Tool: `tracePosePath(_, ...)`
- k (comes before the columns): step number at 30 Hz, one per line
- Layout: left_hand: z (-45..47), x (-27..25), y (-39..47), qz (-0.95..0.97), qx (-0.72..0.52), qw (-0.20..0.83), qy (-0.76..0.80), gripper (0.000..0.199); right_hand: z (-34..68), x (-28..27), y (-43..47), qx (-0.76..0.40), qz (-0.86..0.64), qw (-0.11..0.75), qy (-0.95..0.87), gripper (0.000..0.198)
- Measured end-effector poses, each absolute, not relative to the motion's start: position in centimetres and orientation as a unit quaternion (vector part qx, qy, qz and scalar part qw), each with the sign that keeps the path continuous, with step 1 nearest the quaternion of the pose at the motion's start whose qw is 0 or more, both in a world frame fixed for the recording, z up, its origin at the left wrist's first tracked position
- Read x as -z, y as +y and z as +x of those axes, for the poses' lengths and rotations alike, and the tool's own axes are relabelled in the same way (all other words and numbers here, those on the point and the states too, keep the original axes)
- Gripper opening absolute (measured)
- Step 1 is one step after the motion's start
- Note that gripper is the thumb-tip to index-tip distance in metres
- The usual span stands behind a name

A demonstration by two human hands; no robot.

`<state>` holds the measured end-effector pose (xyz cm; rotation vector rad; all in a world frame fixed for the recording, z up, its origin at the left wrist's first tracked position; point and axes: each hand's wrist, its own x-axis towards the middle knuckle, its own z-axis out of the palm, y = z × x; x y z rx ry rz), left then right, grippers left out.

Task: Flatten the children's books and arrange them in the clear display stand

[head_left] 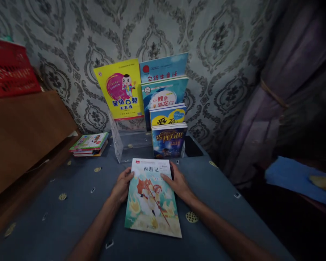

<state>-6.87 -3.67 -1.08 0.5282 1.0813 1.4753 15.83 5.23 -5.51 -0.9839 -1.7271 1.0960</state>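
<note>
A thin book (152,203) with a pale green illustrated cover lies face up before me, held at both sides near its top edge. On its left side my left hand (122,185) grips it, thumb on the cover and fingers beneath. My right hand (178,181) has the opposite side in the same kind of hold. Just beyond the book stands a clear acrylic book rack (116,145). A yellow workbook (121,90) leans in its left part. Blue storybooks (165,94) and a dark blue book (168,141) stand in steps on its right.
A small stack of books (91,143) lies left of the rack. Farther left, a red basket (12,69) sits on a brown box (27,134). A dark flat object (192,146) lies right of the rack on the patterned tablecloth (78,210). A tied curtain (263,105) hangs at right.
</note>
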Motion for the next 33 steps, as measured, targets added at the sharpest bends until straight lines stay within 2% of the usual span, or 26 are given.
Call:
tracePosePath(3, -6.6, 0.7, -3.7, 0.236, -0.644, 0.575, 0.445, 0.044, 16.0, 3.1, 4.3, -0.659, -0.323, 0.335, -0.591, 0.068)
tracePosePath(7, -6.6, 0.3, -3.8, 0.235, -0.663, 0.561, 0.436, 0.044, 16.6, 0.7, 3.0, -0.749, -0.265, 0.247, -0.554, 0.064)
tracePosePath(13, -7.3, 0.1, -4.0, 0.248, -0.650, 0.578, 0.426, 0.050, 16.8, 0.2, 2.6, -0.762, -0.242, 0.239, -0.551, 0.064)
tracePosePath(19, -7.4, 0.1, -4.4, 0.299, -0.569, 0.646, 0.411, 0.083, 16.6, 1.2, 2.9, -0.765, -0.231, 0.248, -0.548, 0.058)
tracePosePath(22, -7.8, 0.0, -4.7, 0.349, -0.530, 0.651, 0.416, 0.092, 16.6, 1.3, 2.9, -0.763, -0.232, 0.253, -0.548, 0.055)
tracePosePath(28, -9.4, -0.3, -5.0, 0.431, -0.460, 0.641, 0.438, 0.081, 16.7, 0.7, 2.8, -0.755, -0.234, 0.255, -0.557, 0.056)
tracePosePath(33, -9.6, -1.1, -5.1, 0.467, -0.495, 0.600, 0.421, 0.075, 16.3, 0.3, 3.0, -0.708, -0.238, 0.282, -0.602, 0.057)
